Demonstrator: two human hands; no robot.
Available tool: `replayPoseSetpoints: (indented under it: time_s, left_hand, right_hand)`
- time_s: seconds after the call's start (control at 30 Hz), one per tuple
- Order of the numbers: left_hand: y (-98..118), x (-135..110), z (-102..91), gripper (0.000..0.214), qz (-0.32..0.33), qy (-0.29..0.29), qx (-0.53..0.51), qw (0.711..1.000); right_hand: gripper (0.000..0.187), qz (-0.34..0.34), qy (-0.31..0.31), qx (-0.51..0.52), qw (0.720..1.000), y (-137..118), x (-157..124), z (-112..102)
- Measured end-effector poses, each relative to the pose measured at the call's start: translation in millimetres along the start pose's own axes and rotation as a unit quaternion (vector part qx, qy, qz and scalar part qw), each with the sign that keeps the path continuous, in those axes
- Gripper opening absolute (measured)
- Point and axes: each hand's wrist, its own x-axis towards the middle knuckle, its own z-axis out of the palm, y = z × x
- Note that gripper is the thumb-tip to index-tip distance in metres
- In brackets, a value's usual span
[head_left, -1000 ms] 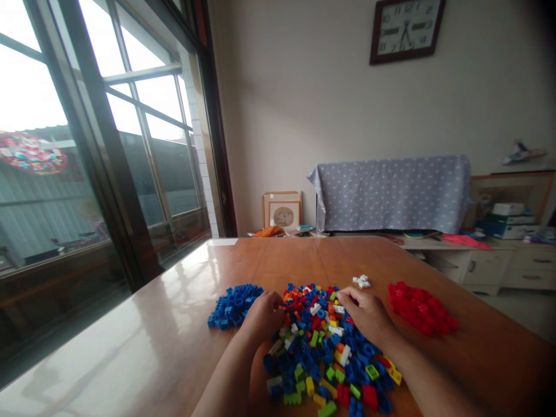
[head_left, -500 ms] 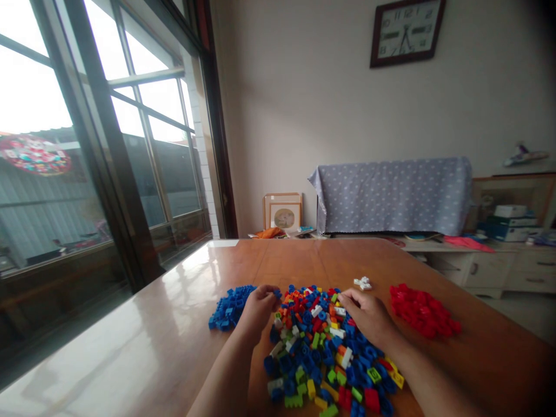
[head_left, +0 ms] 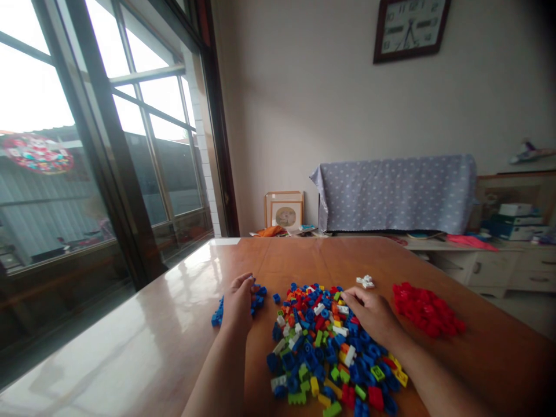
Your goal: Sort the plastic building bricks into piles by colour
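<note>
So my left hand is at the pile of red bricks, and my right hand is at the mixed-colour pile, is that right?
Not quite: the head view shows your left hand at the blue pile, not the red pile. Your right hand is at the mixed-colour pile, as you said.

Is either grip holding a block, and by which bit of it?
I can't tell: the left grip is at the blue pile, the right grip at the mixed pile, any hold unclear.
</note>
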Motion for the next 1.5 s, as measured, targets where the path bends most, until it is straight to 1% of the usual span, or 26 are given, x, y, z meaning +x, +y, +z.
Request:
replayPoseSetpoints:
  time_s: [0.07, 0.17, 0.3, 0.4, 0.43, 0.5, 0.57, 0.63, 0.7, 0.8, 0.9, 1.03, 1.1, 1.17, 1.27, 1.43, 1.5]
  left_hand:
    - [0, 4, -6.7, 0.036, 0.035, 0.043, 0.069, 0.996]
    - [-1, 8, -13.2, 0.043, 0.048, 0.080, 0.102, 0.990]
    - [-1, 10, -15.0, 0.050, 0.057, 0.094, 0.112, 0.988]
    - [2, 6, -11.2, 0.046, 0.069, 0.093, 0.115, 0.987]
    - [2, 4, -8.9, 0.043, 0.072, 0.085, 0.113, 0.987]
    - [2, 0, -2.8, 0.035, 0.077, 0.052, 0.107, 0.990]
    - [-1, -3, 4.2, 0.031, 0.073, 0.003, 0.112, 0.991]
    - [-7, -7, 10.6, 0.031, 0.059, -0.049, 0.141, 0.987]
    - [-15, -10, 15.6, 0.034, 0.053, -0.097, 0.184, 0.977]
    - [-28, -13, 19.4, 0.034, 0.067, -0.158, 0.236, 0.956]
    - [-39, -11, 18.7, 0.031, 0.091, -0.195, 0.284, 0.934]
    - [-50, -4, 14.6, 0.028, 0.145, -0.208, 0.363, 0.897]
    - [-52, -1, 13.0, 0.027, 0.158, -0.202, 0.384, 0.887]
    - [-53, 0, 11.9, 0.027, 0.163, -0.189, 0.394, 0.885]
    - [-50, -2, 10.6, 0.029, 0.174, -0.171, 0.424, 0.872]
    - [-41, -10, 11.8, 0.036, 0.164, -0.151, 0.515, 0.828]
    - [-36, -12, 13.3, 0.036, 0.170, -0.134, 0.533, 0.818]
  right_hand:
    - [0.043, 0.000, 0.003, -0.003, 1.000, 1, 0, 0]
    - [0.044, 0.001, 0.004, -0.006, 1.000, 2, 0, 1]
    - [0.042, 0.002, 0.004, -0.010, 1.000, 1, 0, 0]
    - [0.041, 0.000, 0.004, -0.007, 1.000, -1, 0, 0]
    - [0.041, -0.001, 0.003, -0.005, 1.000, -2, 0, 0]
    - [0.041, -0.001, 0.002, -0.003, 1.000, -1, 0, 0]
    - [0.042, -0.001, 0.001, -0.002, 1.000, 0, 1, 1]
    - [0.043, -0.003, 0.003, -0.003, 1.000, 1, 1, 1]
    - [0.044, -0.005, 0.006, -0.005, 1.000, 1, 0, 2]
    - [0.044, -0.005, 0.006, -0.009, 1.000, 1, 0, 1]
    - [0.043, -0.001, -0.002, -0.009, 1.000, 1, 0, 1]
    - [0.043, 0.001, -0.008, -0.006, 1.000, -1, 0, 1]
    - [0.043, 0.003, -0.009, -0.003, 1.000, -1, 0, 1]
    - [0.042, 0.004, -0.009, -0.002, 1.000, -1, -1, 1]
    - [0.041, 0.003, -0.006, -0.004, 1.000, 0, -1, 1]
    - [0.042, 0.006, -0.010, -0.006, 1.000, 0, -1, 1]
    - [0.042, 0.006, -0.014, -0.006, 1.000, 0, 0, 1]
